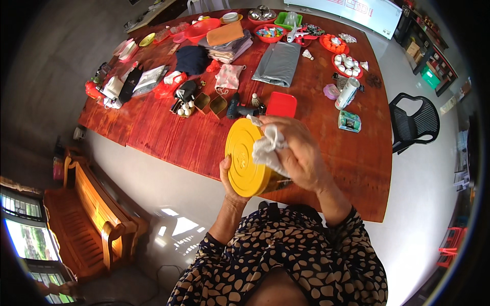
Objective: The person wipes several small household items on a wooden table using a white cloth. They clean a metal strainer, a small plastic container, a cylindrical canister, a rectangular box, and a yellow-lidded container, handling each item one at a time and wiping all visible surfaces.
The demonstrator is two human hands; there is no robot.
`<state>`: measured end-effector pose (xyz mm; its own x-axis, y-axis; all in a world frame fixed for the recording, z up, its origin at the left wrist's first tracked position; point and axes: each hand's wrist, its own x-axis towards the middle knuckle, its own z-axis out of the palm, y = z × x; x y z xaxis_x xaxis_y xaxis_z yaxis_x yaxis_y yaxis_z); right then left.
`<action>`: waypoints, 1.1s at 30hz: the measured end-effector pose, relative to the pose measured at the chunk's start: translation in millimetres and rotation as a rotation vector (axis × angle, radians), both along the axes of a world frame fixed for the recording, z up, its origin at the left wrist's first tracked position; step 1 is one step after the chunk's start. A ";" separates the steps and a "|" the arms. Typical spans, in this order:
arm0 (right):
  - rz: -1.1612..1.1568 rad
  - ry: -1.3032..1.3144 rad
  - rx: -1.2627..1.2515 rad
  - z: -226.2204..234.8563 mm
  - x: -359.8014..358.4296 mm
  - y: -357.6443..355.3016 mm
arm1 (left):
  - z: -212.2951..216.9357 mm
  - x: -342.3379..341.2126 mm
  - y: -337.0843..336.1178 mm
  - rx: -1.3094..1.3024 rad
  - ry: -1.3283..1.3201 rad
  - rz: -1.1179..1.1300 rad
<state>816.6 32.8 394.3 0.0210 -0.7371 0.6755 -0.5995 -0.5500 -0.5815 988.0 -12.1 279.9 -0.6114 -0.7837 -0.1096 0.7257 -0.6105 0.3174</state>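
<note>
A round tub with a yellow lid is tilted up in front of me, above the table's near edge. My left hand grips it from the left side and below, thumb against the lid's rim. Bunched in my right hand is a crumpled white tissue, with the fingers closed round it. The tissue lies against the right side of the lid. Most of the tub's body is hidden behind the lid and my right hand.
Beyond the tub, the red wooden table carries a red square lid, a drill, a green-and-white packet, a white can, a grey folded bag and several bowls. A black chair stands right, a wooden bench left.
</note>
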 end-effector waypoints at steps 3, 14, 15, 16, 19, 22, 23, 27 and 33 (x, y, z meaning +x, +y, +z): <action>0.188 -0.035 0.058 4.4 -11.5 -17.8 | 8.1 8.8 4.4 0.041 0.135 -0.097; 0.388 0.125 0.175 -26.9 -28.2 -47.7 | 9.7 18.6 9.7 0.041 -0.039 -0.092; 0.362 -0.032 0.255 -26.3 -25.4 -42.6 | 8.8 19.1 7.6 0.035 -0.005 -0.080; 0.326 -0.188 0.338 -22.1 -22.5 -32.6 | 7.3 19.9 3.4 0.026 -0.023 -0.047; 0.100 -0.235 0.163 -22.2 -8.5 -10.4 | 0.9 14.1 -15.7 -0.040 -0.051 0.044; -0.108 0.113 -0.061 -30.7 12.3 8.0 | 12.9 0.0 -25.7 -0.049 0.015 0.132; -0.167 0.088 -0.125 -42.9 24.6 10.0 | 14.5 -1.5 -29.7 -0.077 0.077 0.100; -0.291 0.055 -0.279 -56.0 38.2 10.2 | 16.9 -9.1 -31.9 -0.065 0.056 0.077; -0.129 -0.178 -0.003 -16.8 1.8 -5.6 | 14.3 -2.7 -23.2 -0.097 -0.101 0.001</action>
